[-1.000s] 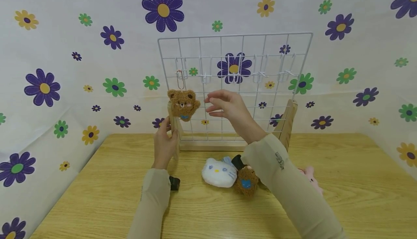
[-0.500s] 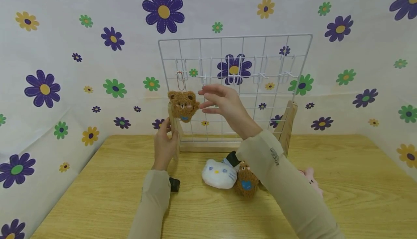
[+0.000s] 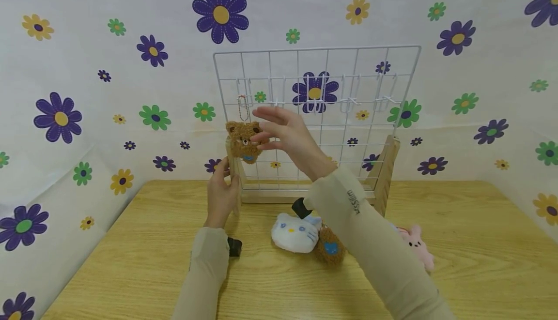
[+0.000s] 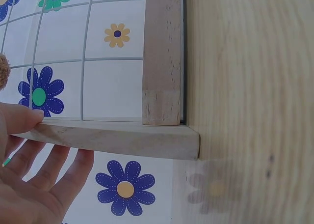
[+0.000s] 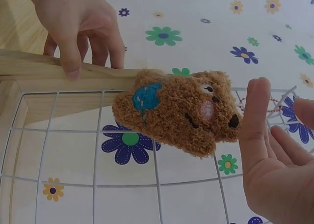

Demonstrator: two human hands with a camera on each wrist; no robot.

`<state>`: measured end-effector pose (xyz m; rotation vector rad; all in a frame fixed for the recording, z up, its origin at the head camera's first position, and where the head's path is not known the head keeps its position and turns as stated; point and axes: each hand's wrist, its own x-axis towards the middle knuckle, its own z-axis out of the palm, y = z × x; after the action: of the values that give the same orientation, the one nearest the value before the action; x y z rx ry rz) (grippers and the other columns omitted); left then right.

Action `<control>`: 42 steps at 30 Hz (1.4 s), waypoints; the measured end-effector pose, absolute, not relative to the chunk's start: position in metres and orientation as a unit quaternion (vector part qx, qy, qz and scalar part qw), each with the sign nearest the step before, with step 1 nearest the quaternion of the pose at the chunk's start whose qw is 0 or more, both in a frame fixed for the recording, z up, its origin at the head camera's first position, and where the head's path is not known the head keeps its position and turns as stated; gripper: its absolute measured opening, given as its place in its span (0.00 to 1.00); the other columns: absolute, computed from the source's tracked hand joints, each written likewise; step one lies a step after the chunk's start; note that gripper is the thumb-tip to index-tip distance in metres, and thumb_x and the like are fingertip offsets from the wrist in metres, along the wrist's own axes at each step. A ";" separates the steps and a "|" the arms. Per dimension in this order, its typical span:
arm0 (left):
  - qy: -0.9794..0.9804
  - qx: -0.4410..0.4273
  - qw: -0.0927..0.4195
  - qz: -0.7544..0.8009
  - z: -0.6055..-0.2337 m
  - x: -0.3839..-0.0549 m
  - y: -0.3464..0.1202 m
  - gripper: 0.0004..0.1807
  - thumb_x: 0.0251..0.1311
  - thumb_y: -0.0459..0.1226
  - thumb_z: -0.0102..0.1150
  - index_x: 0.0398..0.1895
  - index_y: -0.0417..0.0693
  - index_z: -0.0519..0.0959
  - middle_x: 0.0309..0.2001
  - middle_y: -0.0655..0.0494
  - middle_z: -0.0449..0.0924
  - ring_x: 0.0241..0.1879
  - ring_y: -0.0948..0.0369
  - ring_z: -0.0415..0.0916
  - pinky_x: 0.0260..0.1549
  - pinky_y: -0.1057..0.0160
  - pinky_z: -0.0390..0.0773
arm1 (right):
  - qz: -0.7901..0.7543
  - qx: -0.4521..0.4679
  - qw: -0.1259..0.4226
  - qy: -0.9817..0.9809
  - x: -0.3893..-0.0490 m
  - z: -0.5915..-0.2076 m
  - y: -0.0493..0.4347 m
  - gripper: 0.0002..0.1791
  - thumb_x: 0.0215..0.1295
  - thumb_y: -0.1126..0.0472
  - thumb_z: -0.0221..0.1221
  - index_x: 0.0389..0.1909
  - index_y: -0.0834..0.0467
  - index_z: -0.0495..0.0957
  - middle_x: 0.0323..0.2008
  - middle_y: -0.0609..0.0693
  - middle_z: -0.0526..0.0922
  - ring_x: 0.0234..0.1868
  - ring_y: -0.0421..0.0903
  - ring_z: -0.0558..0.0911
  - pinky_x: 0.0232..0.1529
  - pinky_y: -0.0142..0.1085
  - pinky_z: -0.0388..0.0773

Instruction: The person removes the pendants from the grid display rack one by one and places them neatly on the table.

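A fluffy brown bear keychain [image 3: 241, 136] with a blue patch hangs by its bead chain [image 3: 243, 108] at the left end of a white wire grid rack [image 3: 317, 47]. My left hand [image 3: 221, 194] grips the rack's left wooden upright [image 4: 117, 139], thumb on one side and fingers on the other, as the left wrist view shows. My right hand [image 3: 289, 133] is raised in front of the grid, fingers extended and overlapping the bear's side in the head view. In the right wrist view, its fingers [image 5: 255, 121] are right beside the bear's head.
Several white hooks [image 3: 350, 100] line the grid to the right of the bear. On the wooden table [image 3: 131, 262] lie a white cat plush [image 3: 292, 236], another brown bear [image 3: 330, 247] and a pink plush [image 3: 420, 250], partly behind my right sleeve. Flowered cloth [image 3: 174, 78] stands behind.
My right hand has moved left, from beside the hanging bear to overlapping it. The left hand has kept its grip on the upright, and the bear hangs in the same place.
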<state>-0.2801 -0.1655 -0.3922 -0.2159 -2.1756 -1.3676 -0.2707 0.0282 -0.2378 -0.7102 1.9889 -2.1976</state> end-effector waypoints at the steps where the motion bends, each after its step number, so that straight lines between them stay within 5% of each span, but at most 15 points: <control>1: -0.811 -0.081 0.278 -0.508 -0.392 -0.280 -0.166 0.27 0.66 0.22 0.56 0.69 0.34 0.69 0.58 0.35 0.77 0.55 0.40 0.77 0.49 0.42 0.81 | -0.722 -0.233 0.048 0.650 -0.271 -0.238 0.027 0.25 0.79 0.67 0.50 0.74 0.62 0.65 0.71 0.53 0.71 0.45 0.52 0.86 0.46 0.41 0.85; 10: -0.810 -0.081 0.275 -0.512 -0.390 -0.280 -0.166 0.27 0.66 0.22 0.56 0.69 0.33 0.69 0.60 0.35 0.77 0.55 0.40 0.77 0.50 0.42 0.81 | -0.726 -0.241 0.072 0.640 -0.273 -0.236 0.012 0.28 0.78 0.69 0.50 0.76 0.59 0.61 0.74 0.51 0.66 0.41 0.49 0.85 0.36 0.34 0.84; 18: -0.812 -0.080 0.276 -0.507 -0.390 -0.279 -0.165 0.28 0.66 0.21 0.57 0.69 0.34 0.69 0.58 0.35 0.77 0.55 0.40 0.77 0.51 0.42 0.80 | -0.751 -0.205 0.059 0.625 -0.272 -0.232 0.006 0.24 0.78 0.68 0.51 0.72 0.62 0.67 0.57 0.58 0.79 0.35 0.45 0.84 0.40 0.33 0.85; 27: -0.820 -0.086 0.288 -0.488 -0.390 -0.278 -0.165 0.28 0.64 0.20 0.58 0.68 0.33 0.69 0.59 0.34 0.77 0.54 0.38 0.77 0.52 0.40 0.79 | -0.768 -0.187 0.021 0.612 -0.269 -0.225 -0.004 0.15 0.76 0.69 0.54 0.59 0.69 0.77 0.35 0.55 0.81 0.27 0.44 0.81 0.33 0.30 0.83; 36: -0.826 -0.071 0.285 -0.480 -0.388 -0.277 -0.166 0.27 0.65 0.22 0.59 0.68 0.34 0.69 0.60 0.36 0.77 0.59 0.40 0.76 0.59 0.41 0.74 | -0.763 -0.177 0.001 0.621 -0.262 -0.217 -0.014 0.08 0.74 0.68 0.57 0.47 0.68 0.80 0.29 0.54 0.80 0.22 0.43 0.78 0.28 0.30 0.82; 42: -0.818 -0.079 0.286 -0.492 -0.390 -0.279 -0.166 0.28 0.65 0.25 0.61 0.68 0.36 0.70 0.57 0.36 0.78 0.55 0.40 0.77 0.56 0.42 0.77 | -0.716 -0.187 -0.018 0.673 -0.253 -0.223 -0.014 0.07 0.74 0.68 0.58 0.43 0.68 0.81 0.30 0.53 0.82 0.28 0.44 0.79 0.31 0.29 0.77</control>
<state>-0.2789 -0.1664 -0.3900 -0.2109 -2.1880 -1.3165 -0.2533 -0.0137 -0.2227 -0.5945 2.1378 -2.2756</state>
